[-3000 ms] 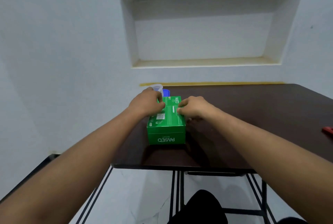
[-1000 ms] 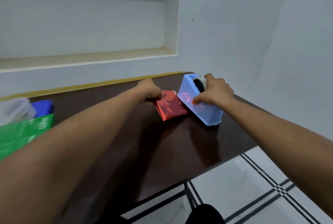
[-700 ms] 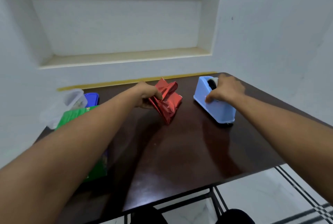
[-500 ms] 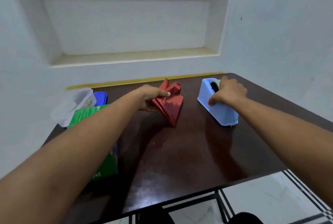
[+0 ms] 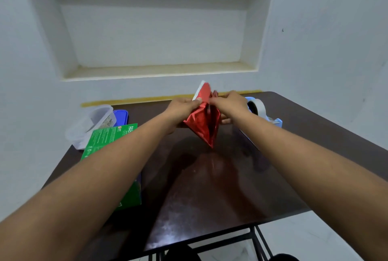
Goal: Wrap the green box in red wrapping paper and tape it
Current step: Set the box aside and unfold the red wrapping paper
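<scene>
The folded red wrapping paper (image 5: 204, 122) hangs above the middle of the dark table (image 5: 220, 187), its lower corner pointing down and its white underside showing at the top. My left hand (image 5: 182, 111) pinches its upper left edge. My right hand (image 5: 227, 103) pinches the upper right edge, fingers partly behind the paper. The green box (image 5: 111, 137) lies at the table's left side, largely hidden behind my left forearm. A blue tape dispenser (image 5: 260, 111) with a white roll stands just behind my right wrist.
A clear plastic container (image 5: 92, 123) and a blue lid (image 5: 120, 117) sit at the back left corner. A white wall niche (image 5: 155, 36) is behind the table. The table's front edge and black metal legs (image 5: 258, 237) are below, over a tiled floor.
My right hand left the tape dispenser and took hold of the red paper. Both hands have lifted the paper off the table and brought it toward the centre.
</scene>
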